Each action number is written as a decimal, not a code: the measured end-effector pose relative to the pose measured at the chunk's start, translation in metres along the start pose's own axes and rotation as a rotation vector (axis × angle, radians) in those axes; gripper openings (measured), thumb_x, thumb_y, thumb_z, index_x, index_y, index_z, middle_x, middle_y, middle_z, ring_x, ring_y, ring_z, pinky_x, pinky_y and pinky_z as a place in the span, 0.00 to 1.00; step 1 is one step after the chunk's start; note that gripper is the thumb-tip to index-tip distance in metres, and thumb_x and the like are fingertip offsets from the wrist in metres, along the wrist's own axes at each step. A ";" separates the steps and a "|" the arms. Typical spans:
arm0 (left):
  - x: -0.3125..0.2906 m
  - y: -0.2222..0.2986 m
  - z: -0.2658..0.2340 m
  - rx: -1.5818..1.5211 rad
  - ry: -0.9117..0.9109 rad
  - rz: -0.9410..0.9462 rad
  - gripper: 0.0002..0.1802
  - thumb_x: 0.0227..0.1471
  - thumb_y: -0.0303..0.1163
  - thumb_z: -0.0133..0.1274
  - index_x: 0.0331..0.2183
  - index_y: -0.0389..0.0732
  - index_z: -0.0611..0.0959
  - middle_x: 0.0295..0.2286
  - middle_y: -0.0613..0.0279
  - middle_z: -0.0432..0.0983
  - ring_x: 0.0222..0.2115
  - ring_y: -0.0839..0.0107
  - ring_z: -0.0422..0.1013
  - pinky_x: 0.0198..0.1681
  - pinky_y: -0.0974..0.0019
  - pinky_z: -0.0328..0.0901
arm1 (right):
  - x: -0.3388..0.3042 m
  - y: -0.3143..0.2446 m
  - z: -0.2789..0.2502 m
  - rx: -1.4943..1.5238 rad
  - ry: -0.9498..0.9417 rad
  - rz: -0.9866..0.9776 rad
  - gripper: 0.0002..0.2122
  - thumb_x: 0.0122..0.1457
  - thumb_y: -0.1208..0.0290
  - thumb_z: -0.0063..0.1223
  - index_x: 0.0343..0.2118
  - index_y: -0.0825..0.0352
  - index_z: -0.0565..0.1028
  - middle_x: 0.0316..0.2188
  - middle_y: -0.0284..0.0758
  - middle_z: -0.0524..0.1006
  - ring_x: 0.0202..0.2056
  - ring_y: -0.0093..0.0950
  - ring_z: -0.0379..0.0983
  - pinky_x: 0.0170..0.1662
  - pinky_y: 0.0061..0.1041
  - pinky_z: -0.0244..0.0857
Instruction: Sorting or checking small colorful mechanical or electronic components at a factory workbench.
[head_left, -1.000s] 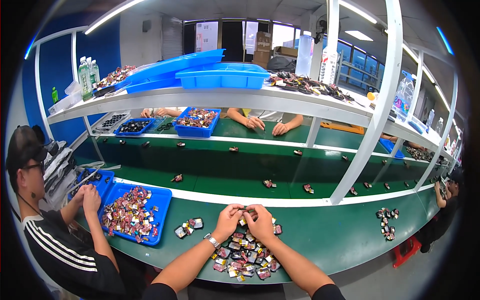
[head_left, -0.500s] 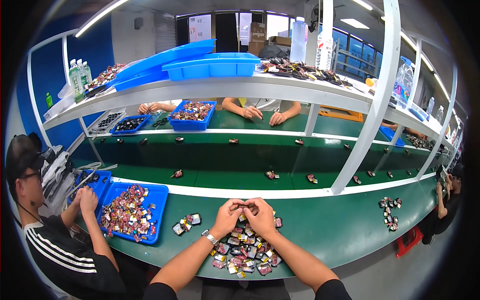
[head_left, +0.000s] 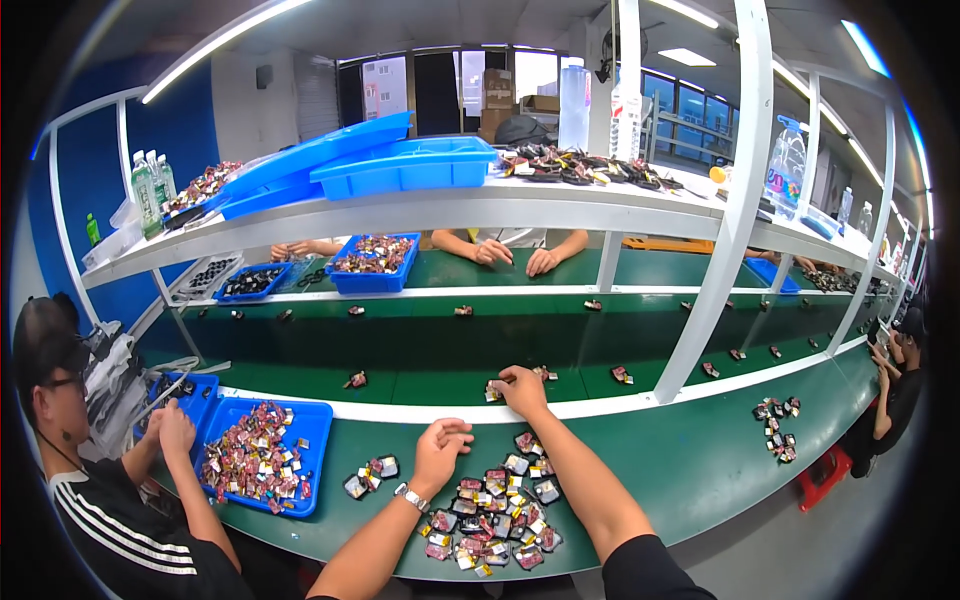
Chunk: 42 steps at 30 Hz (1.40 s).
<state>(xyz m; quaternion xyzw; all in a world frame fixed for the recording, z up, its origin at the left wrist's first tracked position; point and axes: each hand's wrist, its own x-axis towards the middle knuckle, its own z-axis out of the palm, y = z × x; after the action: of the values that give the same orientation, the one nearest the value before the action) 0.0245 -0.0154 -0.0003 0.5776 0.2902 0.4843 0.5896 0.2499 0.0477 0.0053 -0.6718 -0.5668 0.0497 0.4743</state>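
My right hand (head_left: 523,391) reaches over the white rail to the belt's near side, its fingers pinching a small electronic module (head_left: 492,393) with a red circuit board and a silver-and-yellow battery. Another module (head_left: 544,374) sits on the belt just beyond that hand. Above the green table hovers my left hand (head_left: 441,448), with loosely curled fingers and nothing visible in them. Between my forearms lies a spread pile of similar modules (head_left: 490,515), many in black casings. A smaller group of modules (head_left: 370,477) rests left of my left wrist.
A blue tray (head_left: 328,440) heaped with modules stands on the left beside a seated co-worker (head_left: 110,480). Spaced modules lie along the green belt (head_left: 450,345). A white upright post (head_left: 718,230) rises at right from the rail (head_left: 420,411). More modules (head_left: 778,430) lie at far right.
My hands have come apart from above the pile. The right one has moved forward over the rail with a module; the left has drawn slightly back and loosened. The view has shifted slightly.
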 end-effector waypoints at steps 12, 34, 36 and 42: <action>-0.006 0.004 -0.015 0.073 -0.048 -0.008 0.10 0.58 0.24 0.47 0.41 0.32 0.76 0.37 0.56 0.77 0.31 0.73 0.74 0.33 0.72 0.71 | -0.012 0.022 -0.055 -0.031 -0.109 -0.058 0.28 0.41 0.71 0.68 0.48 0.68 0.71 0.37 0.37 0.78 0.42 0.36 0.70 0.49 0.33 0.65; -0.009 0.023 -0.007 -0.394 -0.233 -0.351 0.17 0.61 0.23 0.42 0.51 0.35 0.69 0.44 0.55 0.72 0.46 0.66 0.71 0.52 0.58 0.69 | -0.121 -0.089 -0.066 -0.025 -0.265 -0.408 0.08 0.50 0.75 0.57 0.35 0.63 0.75 0.31 0.34 0.73 0.37 0.34 0.72 0.40 0.32 0.68; -0.011 0.022 -0.006 -0.394 -0.232 -0.361 0.15 0.61 0.23 0.43 0.50 0.35 0.69 0.44 0.56 0.72 0.46 0.66 0.71 0.52 0.59 0.70 | -0.119 -0.086 -0.065 -0.008 -0.262 -0.414 0.08 0.50 0.75 0.58 0.35 0.63 0.75 0.31 0.34 0.72 0.37 0.34 0.72 0.40 0.32 0.68; -0.010 0.021 -0.003 -0.394 -0.235 -0.402 0.14 0.60 0.21 0.42 0.49 0.35 0.68 0.45 0.55 0.71 0.45 0.67 0.71 0.51 0.61 0.70 | -0.115 -0.090 -0.065 -0.007 -0.243 -0.448 0.09 0.49 0.75 0.59 0.35 0.62 0.76 0.33 0.33 0.71 0.39 0.34 0.71 0.39 0.32 0.68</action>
<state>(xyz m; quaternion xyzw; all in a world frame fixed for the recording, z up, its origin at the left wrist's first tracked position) 0.0128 -0.0263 0.0169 0.4350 0.2290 0.3349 0.8038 0.1846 -0.0914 0.0495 -0.5202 -0.7545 0.0221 0.3996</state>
